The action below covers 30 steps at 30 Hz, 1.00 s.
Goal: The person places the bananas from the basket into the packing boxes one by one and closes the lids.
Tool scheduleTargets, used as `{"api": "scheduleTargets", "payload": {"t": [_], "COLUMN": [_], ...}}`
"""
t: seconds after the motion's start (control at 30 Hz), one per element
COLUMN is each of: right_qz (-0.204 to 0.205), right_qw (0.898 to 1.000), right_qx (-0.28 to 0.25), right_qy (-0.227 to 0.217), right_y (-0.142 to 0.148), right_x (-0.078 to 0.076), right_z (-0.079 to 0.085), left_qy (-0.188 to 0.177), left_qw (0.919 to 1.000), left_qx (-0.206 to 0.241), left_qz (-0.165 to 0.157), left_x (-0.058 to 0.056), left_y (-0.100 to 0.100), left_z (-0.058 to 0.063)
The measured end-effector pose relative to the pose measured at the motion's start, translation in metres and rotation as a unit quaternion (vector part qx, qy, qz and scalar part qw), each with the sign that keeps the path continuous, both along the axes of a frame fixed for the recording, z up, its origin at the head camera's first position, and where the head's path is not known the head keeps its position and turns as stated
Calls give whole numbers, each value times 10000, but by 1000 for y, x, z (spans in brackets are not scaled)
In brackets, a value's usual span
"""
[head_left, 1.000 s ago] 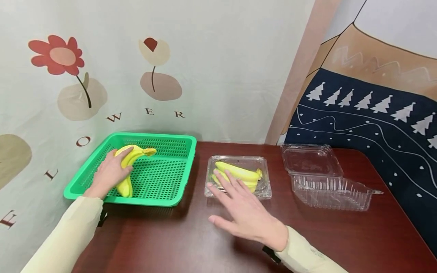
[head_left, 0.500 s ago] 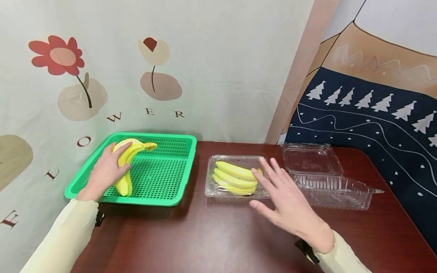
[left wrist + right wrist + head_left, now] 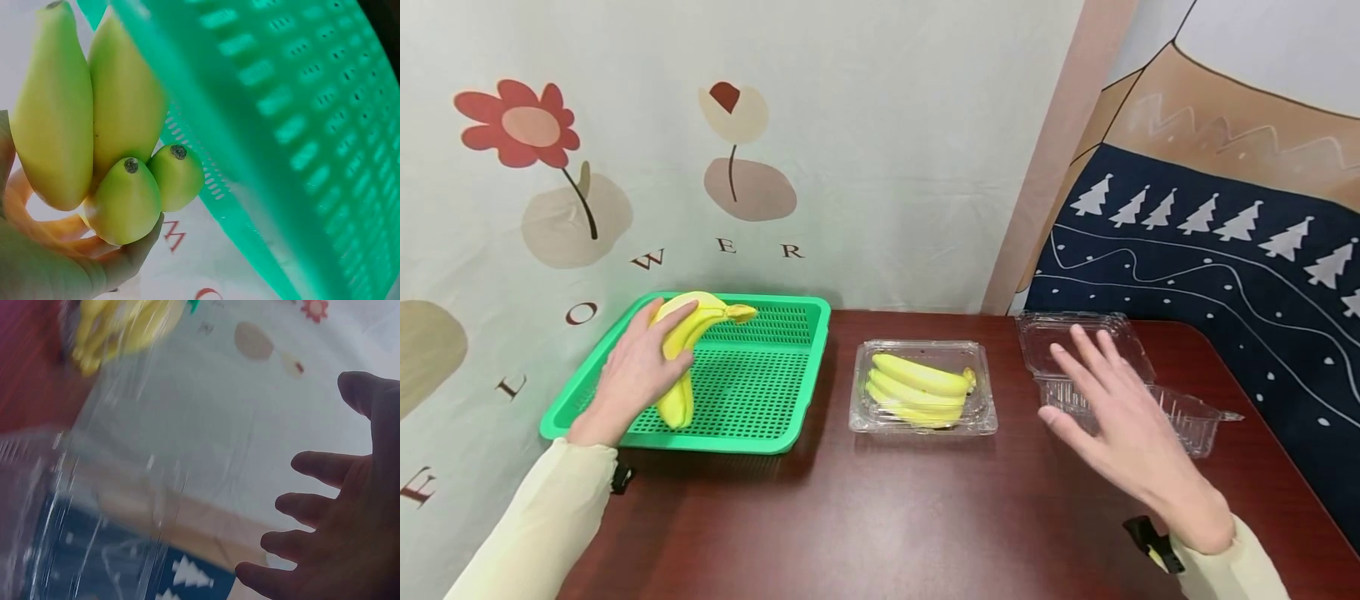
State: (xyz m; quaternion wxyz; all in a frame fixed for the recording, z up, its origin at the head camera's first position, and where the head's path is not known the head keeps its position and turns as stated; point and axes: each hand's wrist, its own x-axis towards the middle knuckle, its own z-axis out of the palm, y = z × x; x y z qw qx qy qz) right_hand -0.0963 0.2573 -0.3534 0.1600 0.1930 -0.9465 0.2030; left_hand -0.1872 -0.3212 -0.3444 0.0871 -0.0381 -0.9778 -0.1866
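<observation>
My left hand point(image 3: 638, 367) grips a bunch of yellow bananas point(image 3: 700, 321) over the green plastic basket point(image 3: 805, 417). In the left wrist view the thumb and fingers curl round the bananas point(image 3: 53, 119), whose dark tips face the camera. My right hand point(image 3: 1123, 429), fingers spread and holding nothing, hovers in front of the open clear clamshell box point(image 3: 1198, 429) and covers part of it. The right wrist view shows these fingers point(image 3: 315, 509) apart from the blurred clear plastic.
Between the hands a closed clear clamshell box point(image 3: 861, 417) holds another bunch of bananas point(image 3: 921, 392). All stand on a dark red-brown table point(image 3: 880, 517). Behind it hangs a printed cloth point(image 3: 895, 167), with a dark blue tree print point(image 3: 1172, 275) at the right.
My right hand has moved right, from over the closed box to the open one. The left hand keeps hold of the bananas, which have risen slightly in the basket.
</observation>
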Motion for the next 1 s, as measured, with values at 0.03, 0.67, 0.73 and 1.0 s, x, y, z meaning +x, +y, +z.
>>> {"api": "scheduleTargets", "payload": {"t": [0.03, 0.67, 0.73, 1.0], "right_qz": [-56, -1415, -1535, -1862], "right_qw": [10000, 9876, 9853, 9720], "right_qx": [-24, -206, -284, -763], "right_qy": [-22, -646, -696, -1211], "right_y": [6, 100, 108, 136], "right_x": [0, -7, -8, -9], "right_z": [1, -9, -13, -29], "left_qy": [22, 454, 462, 580], "left_qw": [10000, 9970, 9966, 9936], "left_qx": [6, 69, 89, 155], "left_qz": [-11, -619, -680, -961], "left_x": [0, 1, 1, -5], "left_y": [2, 58, 66, 99], "left_z": [1, 27, 29, 36]}}
